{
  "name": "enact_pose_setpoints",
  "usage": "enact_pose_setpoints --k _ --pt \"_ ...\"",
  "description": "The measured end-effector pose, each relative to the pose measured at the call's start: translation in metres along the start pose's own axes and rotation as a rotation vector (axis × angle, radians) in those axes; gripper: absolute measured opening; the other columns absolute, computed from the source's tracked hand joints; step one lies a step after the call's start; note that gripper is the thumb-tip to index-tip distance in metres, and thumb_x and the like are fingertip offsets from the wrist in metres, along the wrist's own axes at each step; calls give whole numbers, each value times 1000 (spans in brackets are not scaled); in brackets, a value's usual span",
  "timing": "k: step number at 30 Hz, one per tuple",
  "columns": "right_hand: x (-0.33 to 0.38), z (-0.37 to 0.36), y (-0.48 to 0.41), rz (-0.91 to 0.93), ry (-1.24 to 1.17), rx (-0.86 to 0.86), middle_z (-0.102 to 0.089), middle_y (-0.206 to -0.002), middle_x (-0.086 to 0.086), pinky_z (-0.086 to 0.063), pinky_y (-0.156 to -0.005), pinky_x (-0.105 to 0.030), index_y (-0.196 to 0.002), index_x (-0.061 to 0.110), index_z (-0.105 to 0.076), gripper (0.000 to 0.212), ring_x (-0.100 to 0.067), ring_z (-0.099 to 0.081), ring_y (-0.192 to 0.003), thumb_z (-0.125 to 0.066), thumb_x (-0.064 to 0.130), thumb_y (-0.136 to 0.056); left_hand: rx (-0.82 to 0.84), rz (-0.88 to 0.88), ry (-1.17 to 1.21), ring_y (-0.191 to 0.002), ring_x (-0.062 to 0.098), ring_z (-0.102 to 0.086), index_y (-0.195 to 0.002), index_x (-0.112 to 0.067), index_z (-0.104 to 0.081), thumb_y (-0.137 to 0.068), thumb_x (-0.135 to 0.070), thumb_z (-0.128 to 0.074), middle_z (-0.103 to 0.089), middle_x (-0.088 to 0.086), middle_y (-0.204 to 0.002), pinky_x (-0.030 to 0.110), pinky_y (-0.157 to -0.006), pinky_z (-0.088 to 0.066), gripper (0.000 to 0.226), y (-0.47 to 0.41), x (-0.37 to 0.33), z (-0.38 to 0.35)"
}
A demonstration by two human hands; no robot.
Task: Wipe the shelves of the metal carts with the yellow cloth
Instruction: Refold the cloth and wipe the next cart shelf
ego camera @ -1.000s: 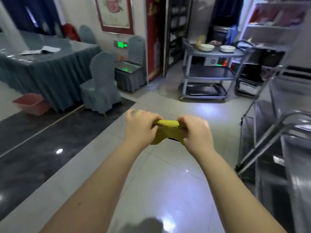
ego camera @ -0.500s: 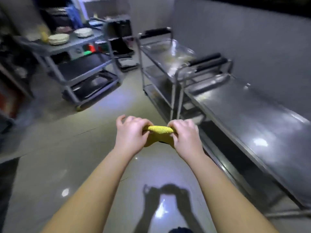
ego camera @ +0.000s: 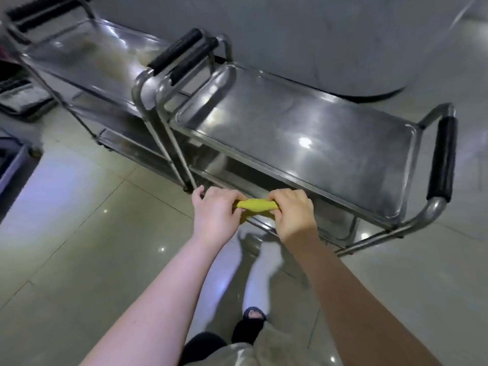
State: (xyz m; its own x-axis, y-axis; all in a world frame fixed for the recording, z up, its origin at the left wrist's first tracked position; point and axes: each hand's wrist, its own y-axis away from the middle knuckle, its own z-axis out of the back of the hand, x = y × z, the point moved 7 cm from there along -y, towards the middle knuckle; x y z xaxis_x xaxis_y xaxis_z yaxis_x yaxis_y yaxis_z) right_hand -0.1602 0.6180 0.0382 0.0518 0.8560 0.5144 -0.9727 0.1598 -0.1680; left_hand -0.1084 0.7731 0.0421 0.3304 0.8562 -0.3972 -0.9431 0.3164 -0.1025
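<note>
Gripping the bunched yellow cloth (ego camera: 257,205), left hand (ego camera: 215,216) and right hand (ego camera: 293,216) curled on opposite ends

Nearer cart (ego camera: 303,128) at one o'clock; farther cart (ego camera: 87,56) just beside its left end, at eleven; cloth (ego camera: 257,204) between left hand (ego camera: 215,215) and right hand (ego camera: 293,215), before the nearer.

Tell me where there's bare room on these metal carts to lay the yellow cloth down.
The near cart's top shelf is bare from rim to rim. The far cart's top shelf looks bare too, though glare blurs it. It is crowded where the two carts' black handles meet, side by side.
</note>
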Motion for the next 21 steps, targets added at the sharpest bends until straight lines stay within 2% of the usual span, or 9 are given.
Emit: enact_pose_setpoints --k 3,5,7,10,13,16,19,21 --pt "-11 -12 -1 -46 10 -15 -67 -88 -2 -44 -68 -42 -91 14 -68 24 -34 -56 -78 -55 15 -72 80 -43 4 -94 16 -53 -86 -34 -69 -76 -16 -66 -56 -16 -75 43 -105 -19 20 -16 7 -24" --pt "-25 -33 3 -117 31 46 -67 -95 -3 -43 -74 -40 -97 14 -68 27 -34 -57 -85 -60 9 -72 184 -95 -23 -94 14 -52 -84 -33 -68 -77 -20 -65 -60 -15 -77 40 -104 -16 15 -26 13 -47" --pt "-37 -52 9 -205 85 94 -65 -101 0 -35 -77 -36 -102 19 -68 34 -29 -56 -93 -68 3 -71 284 -147 -39 -90 14 -55 -81 -31 -68 -75 -25 -62 -63 -12 -74 36 -100 -17 10 -37 18 -69" --pt "-46 -70 18 -368 67 25 -66 -100 2 -38 -77 -39 -99 19 -68 38 -29 -56 -91 -70 -3 -68 386 -243 -16 -83 11 -57 -84 -35 -70 -75 -32 -63 -63 -14 -70 31 -88 -23 12 -50 24 -97" --pt "-48 -77 23 -507 56 -113 -68 -99 -2 -43 -76 -42 -97 12 -70 36 -33 -57 -89 -68 -8 -67 449 -368 26 -92 11 -55 -91 -38 -66 -76 -30 -61 -65 -17 -84 39 -100 -22 17 -61 27 -123" --pt "-59 -87 24 -609 96 -126 -68 -104 -4 -42 -83 -43 -102 12 -69 35 -34 -56 -94 -63 -7 -73 496 -442 29 -95 14 -56 -94 -36 -65 -77 -30 -60 -67 -15 -89 38 -100 -21 19 -66 24 -146" --pt "-82 -101 27 -652 135 -135 -68 -107 -6 -41 -92 -49 -106 11 -70 41 -36 -56 -100 -55 -7 -72 560 -473 57 -92 14 -59 -97 -35 -66 -79 -30 -60 -68 -13 -88 40 -105 -23 19 -64 18 -178" --pt "-109 -116 34 -672 187 -156 -67 -108 -7 -38 -98 -54 -109 11 -69 45 -37 -55 -103 -53 -5 -70 598 -481 104 -89 13 -62 -97 -33 -66 -80 -29 -61 -69 -12 -88 38 -101 -30 18 -61 11 -213"
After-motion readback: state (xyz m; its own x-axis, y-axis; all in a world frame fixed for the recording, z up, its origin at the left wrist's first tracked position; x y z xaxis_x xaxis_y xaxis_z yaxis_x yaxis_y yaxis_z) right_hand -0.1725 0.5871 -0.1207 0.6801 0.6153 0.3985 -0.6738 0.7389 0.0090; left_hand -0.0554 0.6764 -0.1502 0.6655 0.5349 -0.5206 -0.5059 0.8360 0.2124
